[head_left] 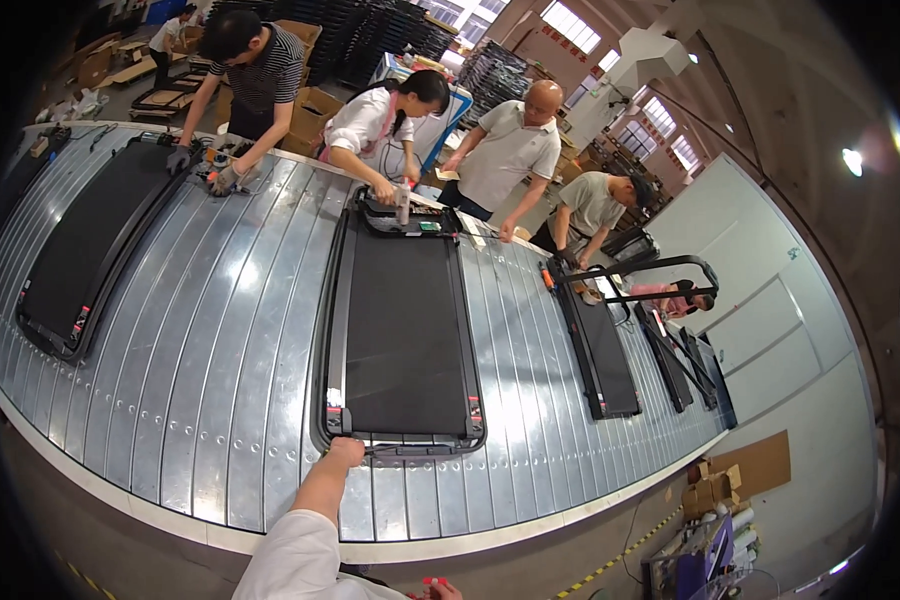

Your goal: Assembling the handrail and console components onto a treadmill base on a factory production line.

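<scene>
Your left hand (347,452) reaches up to the near left corner of the black treadmill deck (402,330), fingers curled against its rear frame on the ribbed metal counter (220,330). Your right hand (440,590) sits low beside you, closed around a small red object (432,581), well apart from the deck.

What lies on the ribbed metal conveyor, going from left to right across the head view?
Flat black treadmill deck at the left → wide black treadmill deck in the middle, its near left corner touched by the person's left hand → narrow black treadmill deck → black frame with upright handlebar at the right.
</scene>
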`<control>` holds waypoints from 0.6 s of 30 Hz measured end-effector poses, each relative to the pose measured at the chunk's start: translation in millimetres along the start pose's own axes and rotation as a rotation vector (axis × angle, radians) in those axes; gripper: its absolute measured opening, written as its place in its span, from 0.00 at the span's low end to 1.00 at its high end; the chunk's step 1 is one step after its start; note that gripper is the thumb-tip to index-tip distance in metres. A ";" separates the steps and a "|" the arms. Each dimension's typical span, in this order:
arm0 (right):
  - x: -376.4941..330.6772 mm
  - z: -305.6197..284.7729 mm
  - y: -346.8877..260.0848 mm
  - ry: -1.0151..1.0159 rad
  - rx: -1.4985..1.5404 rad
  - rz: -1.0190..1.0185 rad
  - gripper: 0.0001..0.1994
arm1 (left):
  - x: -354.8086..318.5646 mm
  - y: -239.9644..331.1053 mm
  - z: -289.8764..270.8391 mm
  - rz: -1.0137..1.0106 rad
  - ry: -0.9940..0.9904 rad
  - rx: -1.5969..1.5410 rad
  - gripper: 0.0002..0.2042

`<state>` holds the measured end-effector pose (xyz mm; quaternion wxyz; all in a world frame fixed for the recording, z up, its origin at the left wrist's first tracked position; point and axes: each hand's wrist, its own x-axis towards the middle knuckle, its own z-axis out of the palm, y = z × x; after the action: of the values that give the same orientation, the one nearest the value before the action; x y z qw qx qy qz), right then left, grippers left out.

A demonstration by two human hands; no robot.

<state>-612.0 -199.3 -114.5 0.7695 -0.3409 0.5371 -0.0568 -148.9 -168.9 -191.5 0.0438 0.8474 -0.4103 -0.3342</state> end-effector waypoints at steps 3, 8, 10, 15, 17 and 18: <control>-37.4 38.5 -32.0 0.013 0.071 -0.088 0.15 | 6.9 16.9 -20.2 -0.030 0.106 -0.010 0.13; -31.6 56.5 -27.5 -0.113 0.194 -0.281 0.15 | -7.4 6.9 -63.4 0.011 0.290 0.008 0.11; -3.9 39.4 -15.3 -0.090 0.209 -0.234 0.12 | -7.9 6.1 -93.4 0.066 0.380 0.005 0.11; 34.1 75.5 -49.3 -0.103 0.194 -0.280 0.12 | -26.4 16.1 -191.2 0.128 0.439 0.071 0.12; 51.3 93.9 -60.8 -0.118 0.194 -0.327 0.12 | -36.5 12.5 -203.9 0.124 0.436 0.080 0.12; 55.9 98.7 -65.0 -0.130 0.198 -0.326 0.12 | -43.7 11.1 -208.5 0.123 0.430 0.074 0.12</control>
<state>-485.2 -228.3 -101.6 0.8128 -0.3489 0.4160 -0.2109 -49.9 -186.2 -3.4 0.1195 0.8735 -0.4544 -0.1273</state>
